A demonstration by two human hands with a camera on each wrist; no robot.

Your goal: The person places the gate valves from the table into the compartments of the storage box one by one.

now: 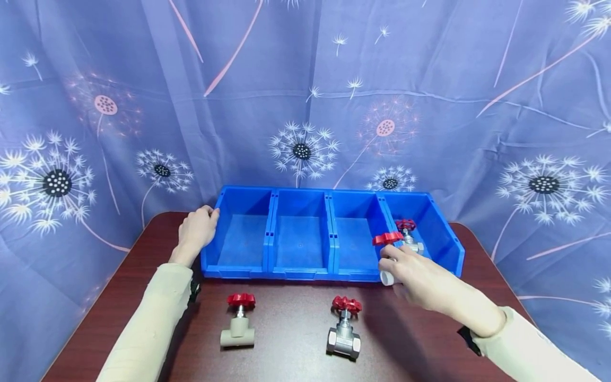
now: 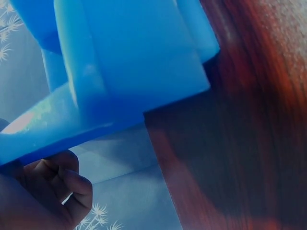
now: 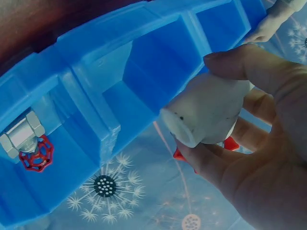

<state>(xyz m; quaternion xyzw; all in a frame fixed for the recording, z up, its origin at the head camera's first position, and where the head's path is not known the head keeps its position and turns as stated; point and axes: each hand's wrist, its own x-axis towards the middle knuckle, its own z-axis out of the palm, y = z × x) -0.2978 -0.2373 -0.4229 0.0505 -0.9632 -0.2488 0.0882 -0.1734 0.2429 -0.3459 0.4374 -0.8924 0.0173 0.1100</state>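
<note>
Two hands grip: the left hand (image 1: 197, 229) a blue plastic four-compartment bin (image 1: 300, 275) near the table's (image 1: 291, 318) far edge, the right hand (image 1: 412, 271) a white, red-wheeled plastic valve (image 3: 206, 110), best kept clear of the dividers (image 1: 332, 233).

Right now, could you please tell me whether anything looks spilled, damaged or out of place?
Only a dark speck on the white valve in the right hand stands out, marking its pale body; nothing looks spilled.

The person's left arm (image 1: 143, 323) is slanting forward, the left hand (image 1: 197, 232) gripping with fingers (image 2: 79, 184) bending at the knuckles. The right arm (image 1: 534, 347) is angling forward and inward; the right hand (image 1: 415, 273) is pinching between thumb (image 3: 230, 62) and curled fingers.
</note>
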